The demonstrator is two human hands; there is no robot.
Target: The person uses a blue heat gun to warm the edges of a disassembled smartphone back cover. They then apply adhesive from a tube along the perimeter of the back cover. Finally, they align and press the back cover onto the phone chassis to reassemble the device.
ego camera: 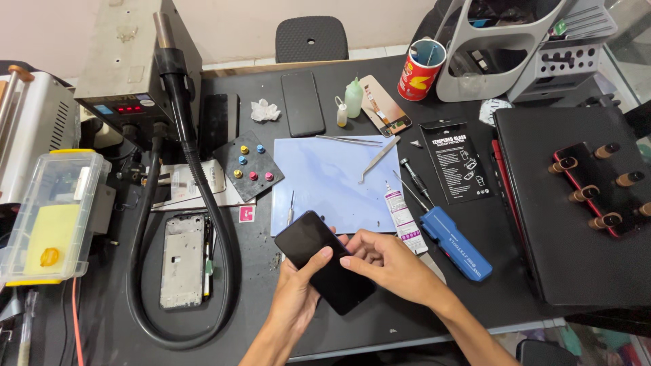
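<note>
view from above, lower centre of the frame: a dark smartphone (324, 270) is held slantwise just above the black table (515, 285), its glossy face upward. the left hand (296, 298) cups it from beneath, thumb laid across the glass, and is closed on the phone; the right hand (388, 263) rests against its right long edge with curled fingers (352, 259) touching the screen, narrow rather than spread, sharing the hold. by its look the phone is a light, stiff slab with a smooth and probably slippery glass face, likely to crack if flexed or dropped; the sounder hold appears to be along the two long edges, pads on the frame, not pressing the middle of the glass. just above the hands lies a pale blue work mat (325, 186) carrying tweezers (378, 159); right of it a small adhesive tube (401, 211) and a blue screwdriver handle (456, 244). at lower left a bare phone frame (182, 261) lies inside the loop of a black hot-air hose (203, 203). a second dark phone (302, 103) lies at upper centre, well apart.
</note>
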